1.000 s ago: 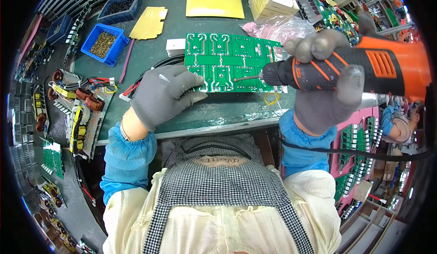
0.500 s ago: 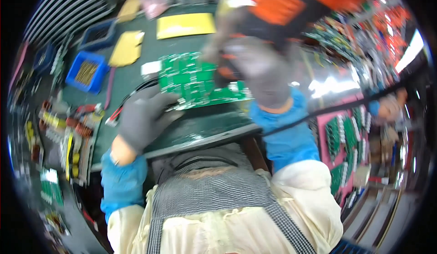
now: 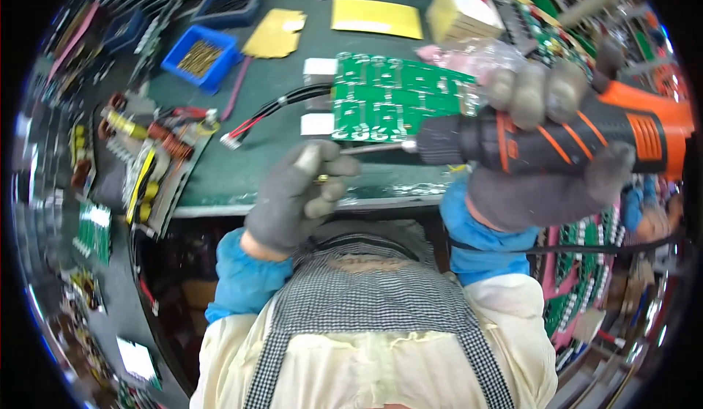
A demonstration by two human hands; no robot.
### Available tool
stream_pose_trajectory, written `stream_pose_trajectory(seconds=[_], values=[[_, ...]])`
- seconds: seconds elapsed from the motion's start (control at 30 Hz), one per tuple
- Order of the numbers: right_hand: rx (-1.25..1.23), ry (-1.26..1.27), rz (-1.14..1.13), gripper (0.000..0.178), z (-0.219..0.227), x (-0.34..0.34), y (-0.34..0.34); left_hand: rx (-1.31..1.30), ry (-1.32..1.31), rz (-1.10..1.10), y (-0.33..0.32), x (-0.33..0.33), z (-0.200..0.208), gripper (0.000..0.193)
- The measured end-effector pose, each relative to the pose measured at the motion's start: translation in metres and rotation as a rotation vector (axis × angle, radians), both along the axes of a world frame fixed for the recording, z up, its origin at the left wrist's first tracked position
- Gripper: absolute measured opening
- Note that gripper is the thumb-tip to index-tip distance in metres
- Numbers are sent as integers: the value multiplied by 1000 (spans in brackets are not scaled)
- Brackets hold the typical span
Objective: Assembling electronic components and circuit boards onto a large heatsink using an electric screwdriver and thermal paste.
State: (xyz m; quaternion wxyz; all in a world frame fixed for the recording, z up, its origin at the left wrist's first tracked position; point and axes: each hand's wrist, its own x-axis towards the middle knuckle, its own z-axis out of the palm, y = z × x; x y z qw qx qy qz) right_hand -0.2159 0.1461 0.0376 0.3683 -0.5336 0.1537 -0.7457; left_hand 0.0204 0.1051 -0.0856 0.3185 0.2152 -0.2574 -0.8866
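Observation:
My right hand (image 3: 538, 145), in a grey glove, grips an orange and black power drill (image 3: 542, 139) lying level, its long bit (image 3: 373, 147) pointing left. My left hand (image 3: 300, 196), gloved too, is closed just below the bit's tip. A small brass-coloured piece (image 3: 322, 179) shows between its fingers; its exact kind is too small to tell. Behind the bit, a green circuit board (image 3: 399, 101) rests on the bench, with white blocks (image 3: 317, 124) at its left edge and a black cable (image 3: 285, 101) running out to a white plug.
A blue bin (image 3: 201, 56) of small brass-coloured parts stands at the left. Yellow sheets (image 3: 376, 18) and a plastic bag (image 3: 483, 61) lie behind the board. Wired assemblies (image 3: 157, 153) crowd the left side. A black cord (image 3: 586, 248) crosses by my right forearm.
The drill has swung down from the upper right and now lies level, bit to the left. My left hand has let go of the board's edge and closed near the bit. The view has shifted.

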Motion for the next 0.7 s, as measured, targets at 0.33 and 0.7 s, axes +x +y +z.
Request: stream_pose_trajectory(seconds=[0.33, 0.7], values=[[-45, -78, -103, 67, -22, 12, 6, 65, 80, -78, 4, -20, -8, 58], [-22, -180, -13, 68, -30, -2, 12, -910, -419, 207, 7, -22, -7, 33]])
